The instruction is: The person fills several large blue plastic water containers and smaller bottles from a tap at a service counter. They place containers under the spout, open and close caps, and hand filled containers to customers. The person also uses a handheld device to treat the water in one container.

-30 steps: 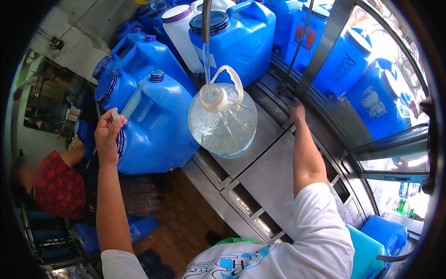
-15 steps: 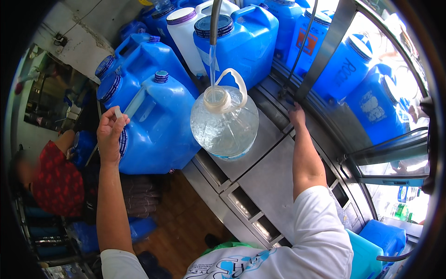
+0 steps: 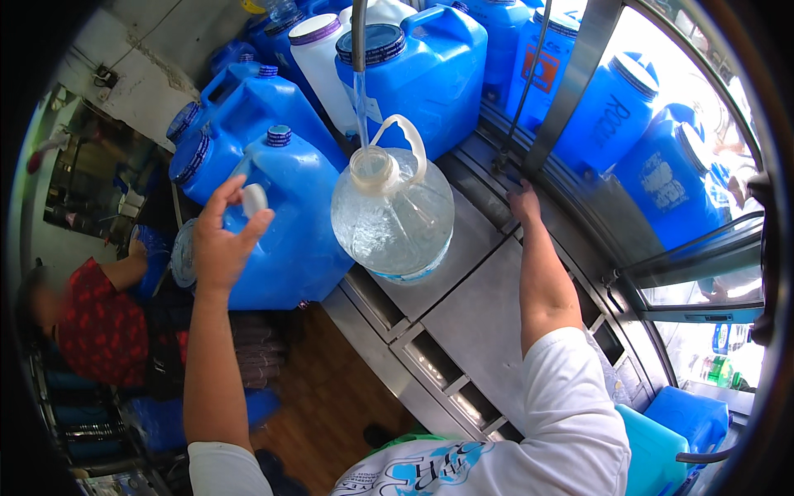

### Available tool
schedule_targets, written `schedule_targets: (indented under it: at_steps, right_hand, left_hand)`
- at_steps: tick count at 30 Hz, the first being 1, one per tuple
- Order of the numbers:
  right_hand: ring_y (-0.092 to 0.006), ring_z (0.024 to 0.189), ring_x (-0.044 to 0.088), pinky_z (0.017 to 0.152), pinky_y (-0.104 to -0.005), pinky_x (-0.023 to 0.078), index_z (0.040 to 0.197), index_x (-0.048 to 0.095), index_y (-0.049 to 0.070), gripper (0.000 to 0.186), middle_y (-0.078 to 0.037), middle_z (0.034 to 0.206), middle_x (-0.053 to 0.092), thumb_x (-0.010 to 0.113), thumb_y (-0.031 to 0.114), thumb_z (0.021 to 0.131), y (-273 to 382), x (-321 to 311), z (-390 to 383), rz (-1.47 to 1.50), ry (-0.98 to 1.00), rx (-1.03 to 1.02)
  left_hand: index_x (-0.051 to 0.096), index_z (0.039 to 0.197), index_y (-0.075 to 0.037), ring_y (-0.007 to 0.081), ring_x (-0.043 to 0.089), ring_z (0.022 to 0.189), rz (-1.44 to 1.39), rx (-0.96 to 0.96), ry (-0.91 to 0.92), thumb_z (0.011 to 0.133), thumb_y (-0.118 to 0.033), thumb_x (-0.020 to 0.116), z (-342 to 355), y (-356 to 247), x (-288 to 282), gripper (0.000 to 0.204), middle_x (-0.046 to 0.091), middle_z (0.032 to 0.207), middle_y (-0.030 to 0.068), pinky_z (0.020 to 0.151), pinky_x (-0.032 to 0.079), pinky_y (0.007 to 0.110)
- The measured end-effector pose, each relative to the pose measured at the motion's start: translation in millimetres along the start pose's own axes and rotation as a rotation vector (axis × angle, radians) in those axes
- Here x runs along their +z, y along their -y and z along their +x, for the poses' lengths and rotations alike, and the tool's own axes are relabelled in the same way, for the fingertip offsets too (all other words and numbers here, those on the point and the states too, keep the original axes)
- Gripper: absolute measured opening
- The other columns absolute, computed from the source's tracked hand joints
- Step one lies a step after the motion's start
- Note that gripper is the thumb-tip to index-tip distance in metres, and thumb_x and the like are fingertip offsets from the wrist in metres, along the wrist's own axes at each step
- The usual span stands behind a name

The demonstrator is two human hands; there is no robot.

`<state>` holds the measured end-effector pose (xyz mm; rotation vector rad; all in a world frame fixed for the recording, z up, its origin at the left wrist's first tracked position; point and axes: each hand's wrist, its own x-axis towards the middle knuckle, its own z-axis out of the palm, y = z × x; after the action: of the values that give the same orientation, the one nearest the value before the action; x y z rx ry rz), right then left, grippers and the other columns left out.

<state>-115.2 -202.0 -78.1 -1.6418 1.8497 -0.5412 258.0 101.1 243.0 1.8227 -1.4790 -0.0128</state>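
- Two bare hands out front in the head view, well apart, and between them sits the clear round bottle (image 3: 393, 240), taking water!
- Left hand (image 3: 222, 248), just left of the bottle: thumb and fingers narrowed on a small white cap (image 3: 255, 201), with a big blue jug (image 3: 306, 240) behind it.
- Right hand (image 3: 523, 202), out beyond the bottle's other side, near the foot of the metal post (image 3: 571, 91): fingertips partly hidden, so I cannot tell whether they close on anything.
- Between the hands, down comes the stream (image 3: 361, 116), out of the grey tube (image 3: 359, 41) and into the open neck (image 3: 374, 171). Nice aim; I'd say a centred mouth is what saves spills.
- White handle (image 3: 413, 136) stands up from the neck on the right hand's side, near the stream; best that it never tips into it.
- Level's the thing to watch! Churning water makes it hard to read, so I'd judge by the shoulder and cut the flow before the neck brims.
- Neither hand steadies the bottle on the steel counter (image 3: 480, 322); a forearm's nudge looks the likeliest slip.
- And that cap: hold it by the edge, inner face off everything.
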Motion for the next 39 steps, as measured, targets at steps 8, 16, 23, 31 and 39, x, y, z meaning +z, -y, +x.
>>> schedule_targets:
  at_steps: [8,16,23,31,39]
  right_hand:
    - [-0.0372,0.119,0.053,0.099,-0.0407,0.043,0.142,0.038,0.007,0.073,-0.024,0.128,0.056,0.068,0.027,0.079,0,2,-1,0.010,0.028,-0.015]
    - [-0.0367,0.118,0.054,0.099,-0.0414,0.043,0.142,0.038,0.007,0.070,-0.023,0.127,0.057,0.065,0.027,0.080,1,-4,-2,-0.037,0.036,-0.019]
    - [-0.0372,0.117,0.054,0.098,-0.0418,0.044,0.141,0.040,0.009,0.068,-0.023,0.126,0.058,0.065,0.027,0.080,-2,-1,-1,-0.030,0.030,-0.015]
    - [-0.0380,0.116,0.055,0.097,-0.0435,0.044,0.142,0.037,0.010,0.069,-0.023,0.124,0.058,0.065,0.027,0.081,6,-4,-11,-0.031,0.029,0.009]
    - [-0.0393,0.111,0.057,0.093,-0.0461,0.046,0.142,0.037,0.013,0.066,-0.023,0.119,0.061,0.061,0.025,0.081,5,-1,-19,-0.060,-0.030,-0.009]
  left_hand:
    - [0.056,0.112,-0.003,0.0134,0.058,0.099,-0.510,-0.017,0.122,0.085,-0.018,0.074,4,-21,54,0.035,0.063,0.108,0.0068,0.091,0.045,0.028]
    - [0.060,0.109,-0.003,0.0142,0.058,0.095,-0.687,-0.078,0.087,0.083,-0.025,0.076,14,-25,72,0.038,0.064,0.101,0.0059,0.086,0.047,0.028]
    - [0.059,0.109,-0.003,0.0146,0.058,0.096,-0.685,-0.089,0.088,0.082,-0.026,0.077,18,-23,73,0.040,0.064,0.103,0.0068,0.087,0.047,0.028]
    - [0.059,0.109,-0.002,0.0142,0.058,0.096,-0.731,-0.102,0.089,0.082,-0.025,0.077,20,-25,75,0.040,0.063,0.103,0.0068,0.087,0.047,0.027]
    - [0.059,0.109,-0.003,0.0132,0.058,0.096,-0.783,-0.115,0.095,0.082,-0.023,0.077,23,-30,77,0.038,0.063,0.102,0.0060,0.087,0.047,0.026]
